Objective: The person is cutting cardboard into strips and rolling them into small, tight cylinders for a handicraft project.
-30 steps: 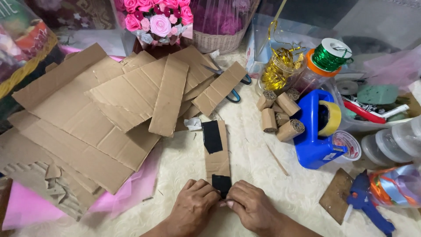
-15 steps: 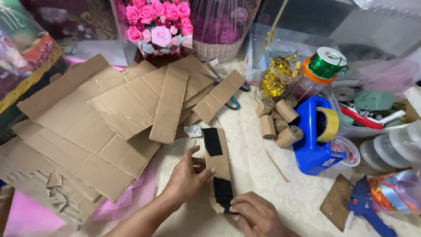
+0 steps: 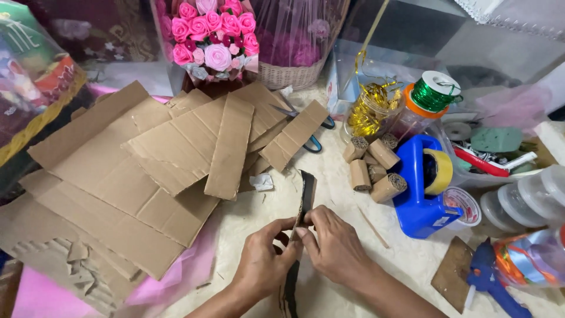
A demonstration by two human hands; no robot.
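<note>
A narrow cardboard strip with black patches [image 3: 306, 194] stands on its edge between my two hands, over the pale table cover [image 3: 329, 182]. My left hand [image 3: 266, 256] pinches the strip from the left side with thumb and fingers. My right hand [image 3: 335, 244] grips it from the right, fingertips meeting the left ones at the strip's middle. The strip's lower end runs down between my wrists toward the frame's bottom edge.
Flat cardboard pieces [image 3: 153, 159] cover the left half. Scissors [image 3: 312, 141] lie under one piece. Rolled cardboard tubes [image 3: 374, 165] sit by a blue tape dispenser [image 3: 421, 194]. A glue gun [image 3: 491, 280], ribbon spools [image 3: 432, 94] and a pink flower bouquet [image 3: 215, 35] stand around.
The strip lay flat on the table with my hands pressing on it; now both hands have lifted and turned it onto its edge.
</note>
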